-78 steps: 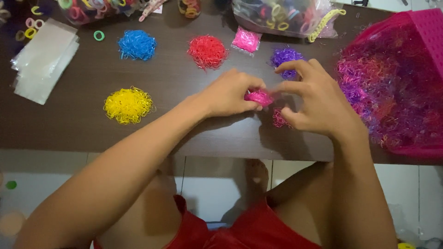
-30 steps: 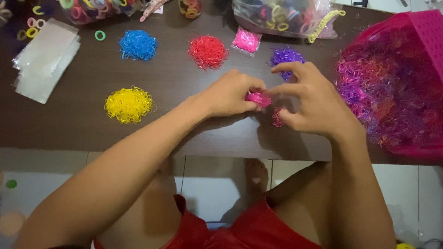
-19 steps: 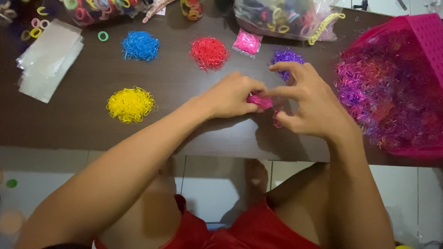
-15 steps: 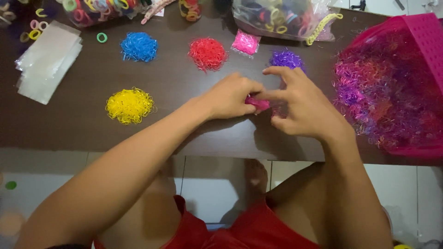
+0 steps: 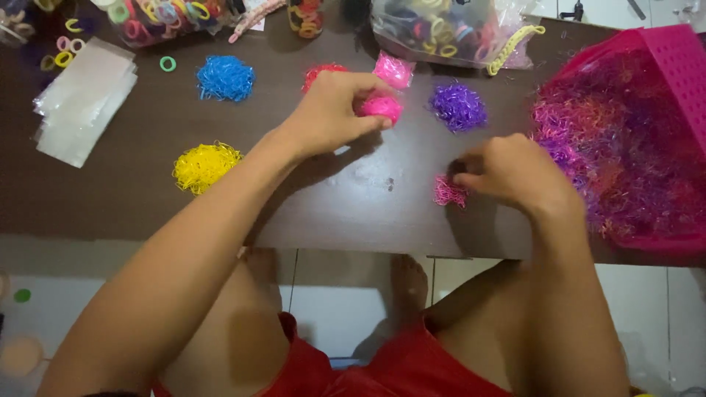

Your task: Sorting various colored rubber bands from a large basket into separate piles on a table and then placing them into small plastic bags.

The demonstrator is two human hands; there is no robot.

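Head view: left hand (image 5: 331, 114) pinches a pink band clump (image 5: 382, 108) far; right hand (image 5: 511, 173) curls narrowly over the near pink bands (image 5: 446, 191).

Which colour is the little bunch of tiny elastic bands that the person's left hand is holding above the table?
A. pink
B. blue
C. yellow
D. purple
A. The left hand pinches a pink bunch of bands at its fingertips, while the yellow pile, the blue pile and the purple pile lie untouched on the dark table.
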